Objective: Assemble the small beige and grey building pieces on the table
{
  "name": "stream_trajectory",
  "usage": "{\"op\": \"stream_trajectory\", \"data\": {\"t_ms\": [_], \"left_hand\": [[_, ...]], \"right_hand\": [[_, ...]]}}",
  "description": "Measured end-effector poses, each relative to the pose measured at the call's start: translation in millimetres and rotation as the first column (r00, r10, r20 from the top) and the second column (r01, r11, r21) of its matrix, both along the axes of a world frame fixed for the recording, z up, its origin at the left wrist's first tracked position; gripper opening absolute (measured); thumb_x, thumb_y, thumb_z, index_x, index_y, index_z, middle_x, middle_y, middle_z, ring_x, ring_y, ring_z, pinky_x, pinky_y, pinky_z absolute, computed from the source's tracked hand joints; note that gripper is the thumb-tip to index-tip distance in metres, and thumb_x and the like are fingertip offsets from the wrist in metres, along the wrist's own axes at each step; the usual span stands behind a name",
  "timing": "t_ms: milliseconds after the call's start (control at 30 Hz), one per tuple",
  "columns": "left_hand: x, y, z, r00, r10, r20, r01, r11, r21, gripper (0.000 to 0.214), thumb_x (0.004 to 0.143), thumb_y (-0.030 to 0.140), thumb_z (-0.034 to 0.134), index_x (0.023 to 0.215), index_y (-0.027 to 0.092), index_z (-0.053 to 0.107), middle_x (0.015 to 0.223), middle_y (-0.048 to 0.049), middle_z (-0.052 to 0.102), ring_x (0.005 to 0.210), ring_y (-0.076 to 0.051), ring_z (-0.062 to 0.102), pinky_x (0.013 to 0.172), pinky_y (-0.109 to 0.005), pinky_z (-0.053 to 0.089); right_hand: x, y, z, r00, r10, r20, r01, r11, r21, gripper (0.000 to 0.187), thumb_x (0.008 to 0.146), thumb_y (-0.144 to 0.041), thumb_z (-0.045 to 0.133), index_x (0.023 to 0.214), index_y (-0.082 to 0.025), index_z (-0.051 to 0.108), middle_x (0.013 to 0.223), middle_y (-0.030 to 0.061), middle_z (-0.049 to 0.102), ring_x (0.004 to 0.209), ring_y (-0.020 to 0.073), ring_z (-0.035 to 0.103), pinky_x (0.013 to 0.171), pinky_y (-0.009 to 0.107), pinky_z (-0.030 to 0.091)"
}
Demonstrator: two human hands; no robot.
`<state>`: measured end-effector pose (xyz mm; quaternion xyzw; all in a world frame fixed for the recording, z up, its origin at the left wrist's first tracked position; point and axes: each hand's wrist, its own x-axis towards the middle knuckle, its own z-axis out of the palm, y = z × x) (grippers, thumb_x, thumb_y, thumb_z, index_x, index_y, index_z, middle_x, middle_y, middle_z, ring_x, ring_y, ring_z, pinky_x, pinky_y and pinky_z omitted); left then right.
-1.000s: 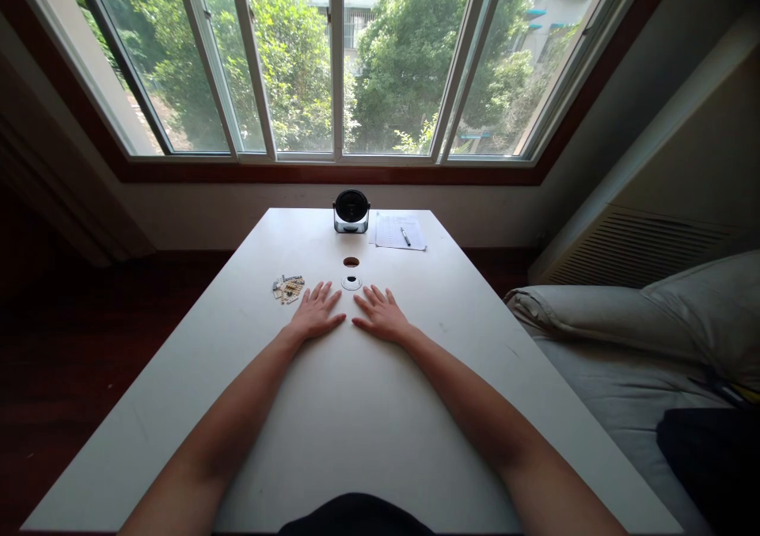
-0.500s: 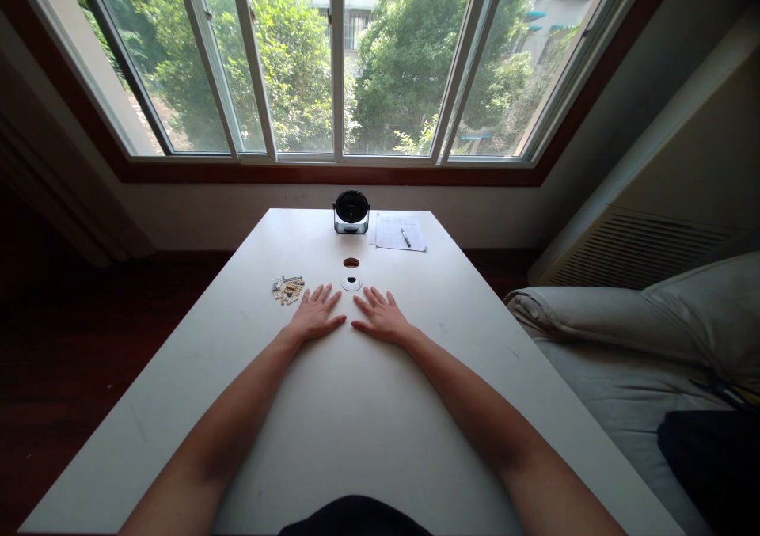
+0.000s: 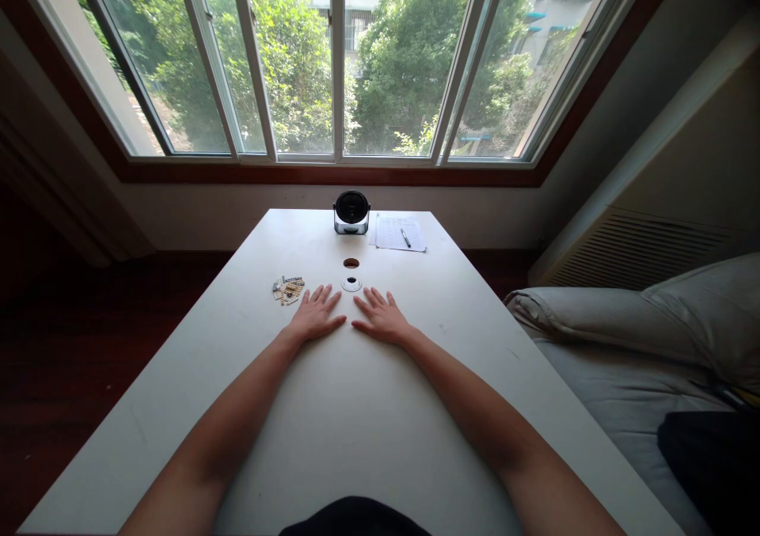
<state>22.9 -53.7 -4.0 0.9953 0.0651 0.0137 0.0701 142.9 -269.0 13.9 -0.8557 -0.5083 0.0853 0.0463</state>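
Note:
My left hand [image 3: 315, 314] lies flat on the white table [image 3: 368, 425], fingers spread and holding nothing. Just left of its fingertips is a small heap of beige, grey and black pieces [image 3: 288, 290], too small to make out singly; they look like building bricks. My right hand [image 3: 383, 317] also rests palm down with its fingers apart. Between and just beyond both hands sits a white ring-shaped cover [image 3: 351, 284] with a dark middle. Behind that, a round hole [image 3: 351, 263] is cut through the tabletop. Neither hand touches the pieces or the cover.
A small black fan [image 3: 351, 210] stands near the table's far edge. To its right lie paper sheets [image 3: 392, 239] with a pen [image 3: 405, 237] on top. A grey sofa [image 3: 617, 362] borders the right side, and a wide window [image 3: 338, 69] is ahead.

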Motion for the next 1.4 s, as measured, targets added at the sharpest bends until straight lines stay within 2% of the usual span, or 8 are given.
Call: {"op": "stream_trajectory", "data": {"t_ms": [300, 533, 1400], "left_hand": [[-0.8, -0.7, 1.8, 1.000, -0.001, 0.007, 0.001, 1.000, -0.012, 0.080, 0.090, 0.076, 0.030, 0.157, 0.032, 0.026, 0.167, -0.0039, 0.012, 0.154, -0.031, 0.006, 0.122, -0.054, 0.004], [-0.8, -1.0, 1.7, 1.000, 0.001, 0.005, -0.001, 1.000, -0.010, 0.080, 0.090, 0.075, 0.029, 0.157, 0.032, 0.027, 0.167, -0.0035, 0.012, 0.154, -0.031, 0.006, 0.122, -0.053, 0.004], [-2.7, -2.1, 3.3, 1.000, 0.003, 0.020, -0.002, 1.000, -0.022, 0.077, 0.091, 0.074, 0.031, 0.156, 0.032, 0.030, 0.166, -0.0029, 0.016, 0.154, -0.031, 0.008, 0.122, -0.052, 0.006]], "right_hand": [[-0.1, 0.0, -1.7, 1.000, -0.004, 0.005, 0.004, 1.000, 0.022, 0.088, 0.088, -0.083, 0.019, 0.159, -0.031, 0.017, 0.167, 0.0041, 0.001, 0.153, 0.0293, -0.002, 0.121, 0.050, -0.006], [0.1, -0.7, -4.5, 0.999, -0.015, 0.034, 0.013, 0.998, 0.057, 0.080, 0.092, -0.078, 0.021, 0.158, -0.031, 0.023, 0.167, 0.0038, 0.008, 0.153, 0.0292, 0.005, 0.121, 0.050, -0.002], [0.0, -0.1, -4.7, 0.999, -0.019, 0.035, 0.017, 0.998, 0.056, 0.079, 0.093, -0.076, 0.023, 0.158, -0.032, 0.023, 0.167, 0.0039, 0.008, 0.153, 0.0288, 0.005, 0.121, 0.050, -0.001]]}}
